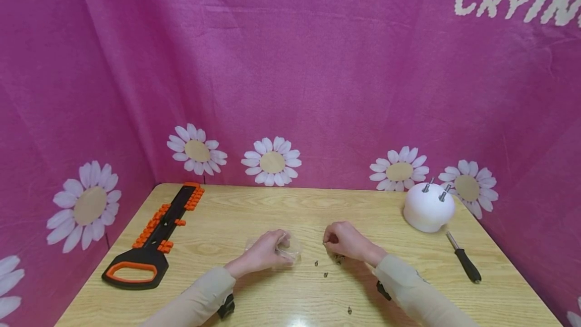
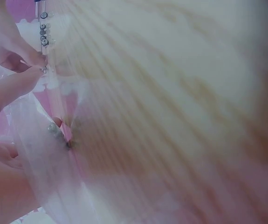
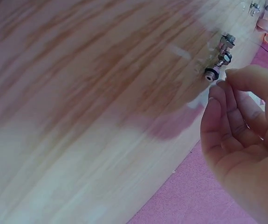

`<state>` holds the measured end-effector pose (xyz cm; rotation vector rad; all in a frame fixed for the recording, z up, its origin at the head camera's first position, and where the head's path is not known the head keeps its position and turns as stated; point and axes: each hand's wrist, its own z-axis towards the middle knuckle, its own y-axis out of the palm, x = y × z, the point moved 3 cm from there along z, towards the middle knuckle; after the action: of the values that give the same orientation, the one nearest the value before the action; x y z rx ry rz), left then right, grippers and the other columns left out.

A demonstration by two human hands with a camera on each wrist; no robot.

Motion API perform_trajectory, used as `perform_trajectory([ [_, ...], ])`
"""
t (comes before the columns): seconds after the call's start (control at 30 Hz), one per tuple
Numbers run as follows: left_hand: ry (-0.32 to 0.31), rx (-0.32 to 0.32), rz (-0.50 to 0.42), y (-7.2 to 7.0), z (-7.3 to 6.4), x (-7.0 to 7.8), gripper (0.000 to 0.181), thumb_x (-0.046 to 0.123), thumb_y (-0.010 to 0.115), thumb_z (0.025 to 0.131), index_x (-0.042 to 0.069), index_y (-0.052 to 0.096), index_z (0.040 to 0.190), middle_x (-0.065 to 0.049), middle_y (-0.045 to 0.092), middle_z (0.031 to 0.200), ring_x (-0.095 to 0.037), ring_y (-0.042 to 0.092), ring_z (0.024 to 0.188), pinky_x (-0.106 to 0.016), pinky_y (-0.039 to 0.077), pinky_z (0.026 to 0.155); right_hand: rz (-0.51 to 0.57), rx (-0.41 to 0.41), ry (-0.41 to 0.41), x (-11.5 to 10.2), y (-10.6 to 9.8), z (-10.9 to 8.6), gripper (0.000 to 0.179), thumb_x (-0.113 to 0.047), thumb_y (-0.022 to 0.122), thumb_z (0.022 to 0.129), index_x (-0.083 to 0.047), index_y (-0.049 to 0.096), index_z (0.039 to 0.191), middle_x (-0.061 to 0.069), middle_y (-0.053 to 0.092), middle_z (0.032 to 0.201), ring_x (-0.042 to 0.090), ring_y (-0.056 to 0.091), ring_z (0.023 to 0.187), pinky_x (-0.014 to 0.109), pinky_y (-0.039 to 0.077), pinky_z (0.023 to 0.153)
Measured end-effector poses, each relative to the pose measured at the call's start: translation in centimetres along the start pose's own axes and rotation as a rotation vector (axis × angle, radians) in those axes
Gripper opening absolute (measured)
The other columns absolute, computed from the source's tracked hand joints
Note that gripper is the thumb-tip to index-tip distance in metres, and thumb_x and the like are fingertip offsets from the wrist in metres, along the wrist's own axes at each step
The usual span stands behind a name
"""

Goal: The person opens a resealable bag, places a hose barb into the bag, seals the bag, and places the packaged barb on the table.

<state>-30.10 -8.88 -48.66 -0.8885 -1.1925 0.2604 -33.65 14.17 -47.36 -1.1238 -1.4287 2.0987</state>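
Head view shows the left hand (image 1: 265, 251) grasping the clear plastic bag (image 1: 295, 248), while the right hand (image 1: 348, 241), to its right, seems to pinch one small metal fitting (image 1: 324, 242) at its fingertips, around the middle of the counter (image 1: 254, 211). Other loose fittings (image 1: 326, 275) lie between the hands and farther toward the near side. For such small pieces, it is probably best to take them singly, with light but firm fingertips, while the left hand holds the thin bag steady without crushing it.

Fittings (image 1: 326, 275) lie on the table (image 1: 254, 206) between the bag (image 1: 294, 247) and the screwdriver (image 1: 467, 265).
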Motion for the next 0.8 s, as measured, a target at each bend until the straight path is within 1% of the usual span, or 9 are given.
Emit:
perform_trajectory([
  [0.37,0.012,-0.002,0.005,-0.2,-0.1,0.2,0.053,0.019,0.084,0.079,-0.005,0.059,0.12,-0.014,0.07,0.107,-0.028,0.06,0.105,-0.041,0.05,0.093,0.024,0.021,-0.003,-0.5,-0.9,0.2,0.008,-0.002,0.07,0.084,-0.009,0.068,0.081,-0.003,0.066,0.072,-0.003,0.049,0.065,0.015,0.045,0.059],
  [0.57,0.006,-0.001,0.008,-0.1,0.0,-0.1,0.054,0.019,0.084,0.079,-0.004,0.059,0.121,-0.012,0.07,0.107,-0.026,0.06,0.105,-0.042,0.05,0.094,0.079,0.032,0.003,-1.0,-1.0,0.4,0.006,-0.004,0.07,0.084,-0.009,0.069,0.082,-0.004,0.067,0.073,-0.004,0.05,0.064,0.016,0.047,0.059],
  [0.7,0.007,-0.001,0.011,0.0,0.0,-0.2,0.054,0.019,0.084,0.078,-0.004,0.059,0.12,-0.012,0.07,0.107,-0.026,0.06,0.105,-0.042,0.05,0.094,0.083,0.055,-0.022,-2.0,-1.6,0.7,0.008,-0.003,0.069,0.085,-0.011,0.069,0.083,-0.004,0.068,0.074,-0.005,0.052,0.066,0.016,0.049,0.062],
  [0.8,-0.005,-0.005,-0.003,0.0,0.0,-0.2,0.054,0.02,0.084,0.078,-0.003,0.059,0.12,-0.012,0.069,0.108,-0.026,0.06,0.105,-0.042,0.049,0.094,0.066,0.061,-0.062,-3.0,-2.0,1.0,0.009,-0.003,0.07,0.085,-0.011,0.069,0.084,-0.003,0.07,0.076,-0.004,0.055,0.068,0.017,0.051,0.064],
])
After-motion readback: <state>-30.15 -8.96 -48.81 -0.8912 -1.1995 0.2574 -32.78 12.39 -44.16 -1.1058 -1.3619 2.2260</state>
